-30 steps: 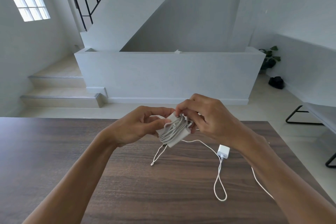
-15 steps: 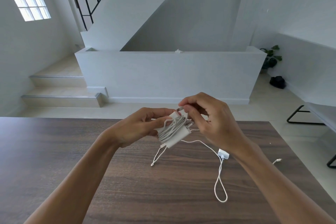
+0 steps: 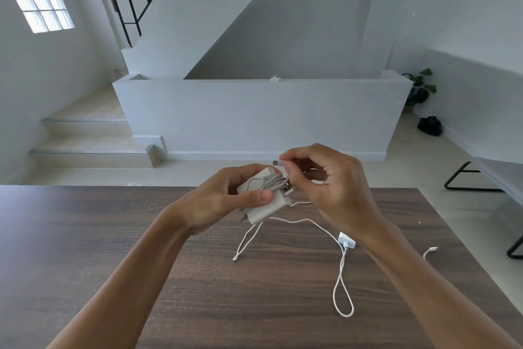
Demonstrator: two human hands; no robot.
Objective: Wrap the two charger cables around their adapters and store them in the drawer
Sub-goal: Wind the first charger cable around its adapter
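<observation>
Both hands are up over the far edge of the wood counter (image 3: 141, 235), about the middle of the frame. The left hand (image 3: 223, 198) grips a white adapter (image 3: 266, 204), thumb pressed on its near face and fingers curled behind it, and a grey cable (image 3: 268, 181) is wound around the block in a messy bundle. The right hand (image 3: 331, 187) sits just right of it, pinching the cable's plug end (image 3: 278, 162) between thumb and forefinger, right above the adapter's top corner; the rest of that hand's fingers are curled in. So both hands are closed on stuff, nothing loose in them. A couple of metal prongs seem to poke out of the adapter's right side, but it's small and a bit blurry so not sure. Down on the counter, lower right of center, lies the second adapter (image 3: 346, 241), a smaller white one, partly tucked behind the right forearm. Its thin white cable (image 3: 341, 286) runs down from it into a long loop toward the bottom of the frame, and another strand snakes up left under the hands and ends in a narrow loop near the center. One more cable tip (image 3: 431, 250) peeks out at the right of the forearm. No drawer in view here.
</observation>
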